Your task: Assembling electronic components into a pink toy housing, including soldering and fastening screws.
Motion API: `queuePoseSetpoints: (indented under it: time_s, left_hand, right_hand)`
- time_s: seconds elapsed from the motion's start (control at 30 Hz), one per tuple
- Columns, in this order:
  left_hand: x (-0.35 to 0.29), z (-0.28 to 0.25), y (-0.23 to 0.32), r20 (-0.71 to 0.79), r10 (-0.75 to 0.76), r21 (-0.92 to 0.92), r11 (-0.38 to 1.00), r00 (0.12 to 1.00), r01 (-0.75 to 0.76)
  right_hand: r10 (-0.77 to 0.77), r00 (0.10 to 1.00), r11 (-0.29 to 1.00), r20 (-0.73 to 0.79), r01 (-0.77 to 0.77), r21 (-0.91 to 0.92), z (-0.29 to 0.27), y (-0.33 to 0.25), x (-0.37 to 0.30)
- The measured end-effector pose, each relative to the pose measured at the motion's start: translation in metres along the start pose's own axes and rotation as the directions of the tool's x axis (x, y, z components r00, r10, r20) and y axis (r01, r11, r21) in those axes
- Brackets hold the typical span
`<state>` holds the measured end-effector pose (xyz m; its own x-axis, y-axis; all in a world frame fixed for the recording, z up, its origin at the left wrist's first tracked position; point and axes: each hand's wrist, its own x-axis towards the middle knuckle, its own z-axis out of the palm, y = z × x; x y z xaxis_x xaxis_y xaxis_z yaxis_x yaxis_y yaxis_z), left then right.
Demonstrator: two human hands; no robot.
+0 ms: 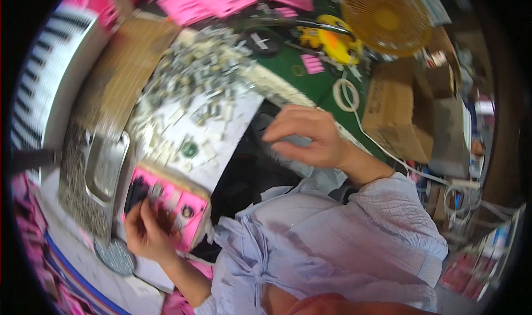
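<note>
Some parts (188, 211) sit on our pink plate (192, 229), many bits (205, 60) near the far edge of the worktop (224, 149) seem unused, our right hand (322, 136) has fingers apart, our left hand (148, 234) we can't tell.

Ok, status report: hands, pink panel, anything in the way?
Left fingers at pink panel, grip unclear. Right fingers clear, seemingly empty. Left hand hides part of panel. Small parts heaped beyond.

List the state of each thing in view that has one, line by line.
Left hand: fingers bent at the pink panel, grip unclear
Right hand: fingers curled, thumb apart
Metal parts: loosely heaped
Metal tray: uncovered
Cardboard box: open
White cable: partly looped
</note>
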<state>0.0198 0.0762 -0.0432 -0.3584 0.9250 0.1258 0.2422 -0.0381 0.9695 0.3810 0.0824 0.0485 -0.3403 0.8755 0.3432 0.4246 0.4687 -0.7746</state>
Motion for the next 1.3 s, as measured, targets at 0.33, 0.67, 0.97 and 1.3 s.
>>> queuePoseSetpoints:
  time_s: [0.33, 0.67, 0.97, 1.3]
  left_hand:
    - [-0.005, -0.012, -0.012, 0.147, -0.039, -0.146, 0.988, 0.988, 0.060]
    - [-0.010, -0.024, -0.022, 0.153, -0.018, -0.096, 0.995, 0.988, 0.033]
    - [-0.018, -0.024, -0.028, 0.195, 0.093, -0.244, 0.969, 0.976, -0.044]
    - [-0.015, -0.012, -0.003, 0.224, 0.139, -0.070, 0.989, 0.965, -0.127]
  right_hand:
    - [0.235, 0.457, 0.168, -0.858, -0.889, -0.427, -0.319, 0.024, -0.215]
    - [0.650, 0.524, 0.170, -0.550, -0.806, -0.567, -0.383, 0.111, -0.297]
    - [0.832, 0.167, -0.181, -0.529, -0.819, -0.544, -0.370, 0.107, -0.311]
    - [0.733, 0.375, -0.025, -0.567, -0.818, -0.574, -0.348, 0.093, -0.299]
